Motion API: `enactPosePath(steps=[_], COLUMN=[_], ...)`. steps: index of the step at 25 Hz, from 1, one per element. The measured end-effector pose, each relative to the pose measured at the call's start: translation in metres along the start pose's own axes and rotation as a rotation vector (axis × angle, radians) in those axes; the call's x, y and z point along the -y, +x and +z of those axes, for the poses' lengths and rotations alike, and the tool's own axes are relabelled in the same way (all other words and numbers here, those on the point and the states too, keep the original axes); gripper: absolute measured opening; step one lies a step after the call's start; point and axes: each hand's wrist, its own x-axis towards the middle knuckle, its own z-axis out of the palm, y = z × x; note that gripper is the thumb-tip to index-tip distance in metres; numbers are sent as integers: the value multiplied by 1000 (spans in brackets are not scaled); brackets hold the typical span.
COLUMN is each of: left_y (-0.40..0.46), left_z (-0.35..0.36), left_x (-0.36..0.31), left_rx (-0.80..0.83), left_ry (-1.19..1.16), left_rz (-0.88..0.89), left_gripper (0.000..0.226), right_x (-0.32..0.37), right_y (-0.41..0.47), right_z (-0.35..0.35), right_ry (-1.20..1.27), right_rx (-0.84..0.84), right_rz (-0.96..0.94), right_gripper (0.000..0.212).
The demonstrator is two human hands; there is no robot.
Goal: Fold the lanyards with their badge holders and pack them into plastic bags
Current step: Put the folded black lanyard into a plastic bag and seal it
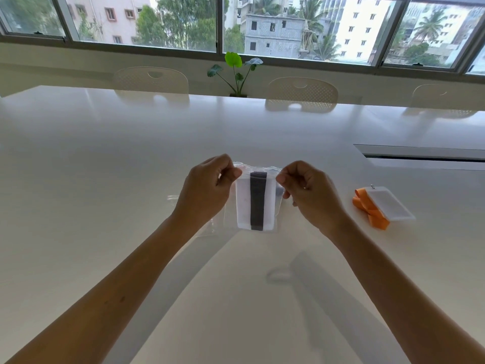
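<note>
While both hands lift the bag off the surface to seal its top | left hand grip pinches one corner, right hand the other | grey lanyard and badge holder inside | orange lanyard waits right

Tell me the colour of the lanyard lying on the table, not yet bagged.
Orange lanyard, seen in the head view.

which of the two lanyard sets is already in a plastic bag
The dark grey lanyard with its badge holder: it sits inside the clear bag pinched by both hands. The orange lanyard lies unbagged on the table, to the right.
</note>
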Motion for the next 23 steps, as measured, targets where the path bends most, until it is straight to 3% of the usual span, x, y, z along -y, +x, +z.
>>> enactPosePath(steps=[2,6,11,14,19,23], left_y=[3,12,20,20,3,-20], left_z=[13,34,63,84,125,150], left_x=[-9,-21,-36,-38,-37,-35], left_rx=[-28,-1,81,60,-3,217], left_ry=[30,-60,-236,-274,-69,210], left_rz=[-25,-115,-230,-311,-257,-212], left_gripper=[23,21,18,22,9,20], right_x=[-10,-29,-57,-71,-94,-119], right_y=[0,6,9,8,35,74], right_z=[-8,-30,-56,-60,-74,-77], right_ry=[-69,89,420,501,470,347], right_rx=[-25,-31,251,229,122,117], right_rz=[-33,62,131,210,407,511], right_gripper=[11,14,16,13,10,10])
